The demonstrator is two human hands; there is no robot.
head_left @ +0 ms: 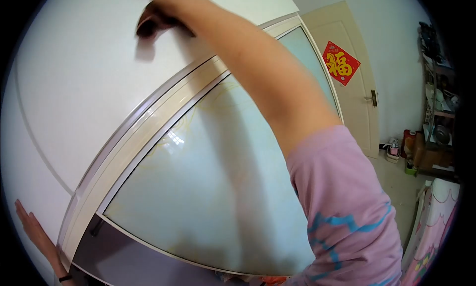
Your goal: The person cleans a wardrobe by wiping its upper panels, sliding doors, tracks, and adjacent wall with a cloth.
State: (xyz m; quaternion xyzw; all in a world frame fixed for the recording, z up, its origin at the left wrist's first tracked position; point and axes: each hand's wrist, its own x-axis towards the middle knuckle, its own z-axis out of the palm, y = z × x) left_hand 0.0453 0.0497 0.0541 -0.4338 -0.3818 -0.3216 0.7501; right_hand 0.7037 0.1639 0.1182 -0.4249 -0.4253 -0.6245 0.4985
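the right arm is reaching from 4 o'clock, where its purple short sleeve (pixel 342 172) with blue zigzags is showing, up to 11 o'clock; there the right hand (pixel 166 7) is blurring in front of the white panel (pixel 89 87), which is filling the view around 10 o'clock. a dark, smeared shape (pixel 148 28) is showing at this hand's fingers, and i cannot tell whether they are gripping something or only lying in shadow, nor whether they are spreading or closing. at 8 o'clock the left hand (pixel 35 231) is spreading, its fingers pointing towards 11 o'clock along the white surface, and its wrist is wearing 1 black band (pixel 65 278). a cream frame (pixel 141 120) is curving between the white panel and a pale blue glossy door (pixel 183 187), which is bearing faint yellow line patterns and reflecting light. at 7 o'clock a shaded opening (pixel 134 254) is showing below that door's edge. at 2 o'clock 1 red diamond sign (pixel 341 63) with a yellow character is hanging on a cream room door (pixel 322 25). at 3 o'clock a rack (pixel 432 115) is holding mixed items, and at 4 o'clock a pink-and-white patterned cover (pixel 436 226) is draping.
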